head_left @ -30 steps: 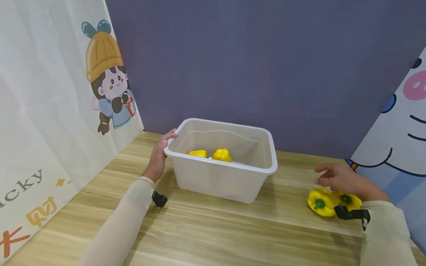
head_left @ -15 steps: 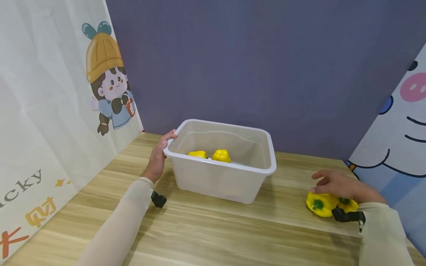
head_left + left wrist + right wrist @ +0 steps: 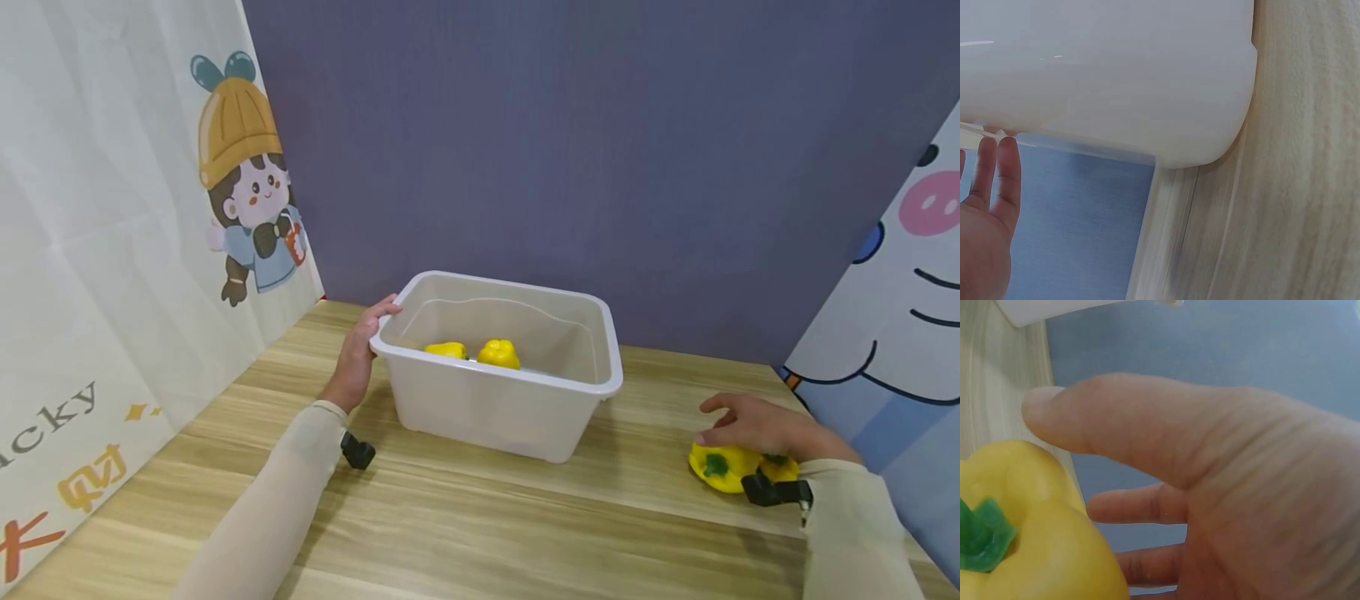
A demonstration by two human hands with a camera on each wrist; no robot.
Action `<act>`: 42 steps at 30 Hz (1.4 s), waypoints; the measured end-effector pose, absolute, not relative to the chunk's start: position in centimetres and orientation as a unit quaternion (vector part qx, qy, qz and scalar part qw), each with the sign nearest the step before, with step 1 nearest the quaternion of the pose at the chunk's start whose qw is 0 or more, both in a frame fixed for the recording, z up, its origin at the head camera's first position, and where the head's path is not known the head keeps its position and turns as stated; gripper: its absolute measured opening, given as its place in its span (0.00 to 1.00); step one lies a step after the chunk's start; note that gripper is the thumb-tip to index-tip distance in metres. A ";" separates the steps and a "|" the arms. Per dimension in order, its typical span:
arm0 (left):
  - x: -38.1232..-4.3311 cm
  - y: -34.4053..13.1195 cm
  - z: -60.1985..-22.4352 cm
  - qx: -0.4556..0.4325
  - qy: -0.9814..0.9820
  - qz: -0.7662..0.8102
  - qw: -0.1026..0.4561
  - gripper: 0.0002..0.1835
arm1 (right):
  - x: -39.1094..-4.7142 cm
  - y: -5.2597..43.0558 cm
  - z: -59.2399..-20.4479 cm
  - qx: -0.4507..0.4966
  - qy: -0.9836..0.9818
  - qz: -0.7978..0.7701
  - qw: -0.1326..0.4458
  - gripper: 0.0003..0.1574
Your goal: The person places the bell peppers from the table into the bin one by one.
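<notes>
My left hand (image 3: 354, 360) holds the left rim of a light grey plastic bin (image 3: 480, 412), fingertips over the edge. In the left wrist view two straight fingers (image 3: 1007, 181) reach the rim's underside. Two yellow bell peppers (image 3: 498, 354) show inside the bin. On the table at right, my right hand (image 3: 765, 427) is just above and behind a yellow bell pepper (image 3: 722, 468) with a green stem and partly covers a second one (image 3: 782, 468). The right wrist view has its thumb (image 3: 1116, 415) spread from the fingers, beside the nearer pepper (image 3: 1054, 550).
The wood-grain table (image 3: 480, 533) runs up to a blue-grey back panel (image 3: 525, 150). A white printed panel (image 3: 105, 250) stands along the left, another printed panel (image 3: 900, 350) along the right. A black wrist mount (image 3: 776, 492) hangs by the right sleeve, close to the peppers.
My right hand has come down and slightly left, closer over the two peppers on the table. The left hand keeps its place on the bin's rim.
</notes>
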State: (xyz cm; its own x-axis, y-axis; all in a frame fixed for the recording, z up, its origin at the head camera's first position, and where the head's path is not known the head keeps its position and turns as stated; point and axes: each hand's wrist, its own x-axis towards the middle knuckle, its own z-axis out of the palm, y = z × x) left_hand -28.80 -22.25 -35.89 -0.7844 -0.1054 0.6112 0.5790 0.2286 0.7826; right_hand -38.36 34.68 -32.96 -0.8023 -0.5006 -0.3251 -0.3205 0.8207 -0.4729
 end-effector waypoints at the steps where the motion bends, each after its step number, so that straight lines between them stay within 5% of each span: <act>1: -28.8 -22.3 -35.9 -0.162 -0.731 -0.599 0.285 0.29 | -38.4 34.7 -33.1 -0.221 0.928 -0.198 0.224 0.51; 17: -28.8 -22.3 -36.0 -0.162 -0.728 -0.602 0.286 0.28 | -38.5 34.4 -33.3 -0.221 0.929 -0.183 0.232 0.51; 28: -28.6 -22.2 -35.9 -0.161 -0.730 -0.601 0.283 0.28 | -38.5 33.5 -33.8 -0.219 0.950 -0.137 0.174 0.53; 42: -28.6 -22.2 -35.8 -0.159 -0.729 -0.603 0.281 0.29 | -38.1 33.6 -33.6 -0.218 0.947 -0.139 0.192 0.51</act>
State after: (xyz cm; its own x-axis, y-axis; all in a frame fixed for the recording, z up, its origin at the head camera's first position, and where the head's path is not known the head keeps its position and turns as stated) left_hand -28.63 -22.22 -35.82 -0.7916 -0.1071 0.6016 0.5708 0.2218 0.7906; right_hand -38.08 33.58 -33.64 -0.8315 -0.4652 -0.3038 -0.3587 0.8670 -0.3459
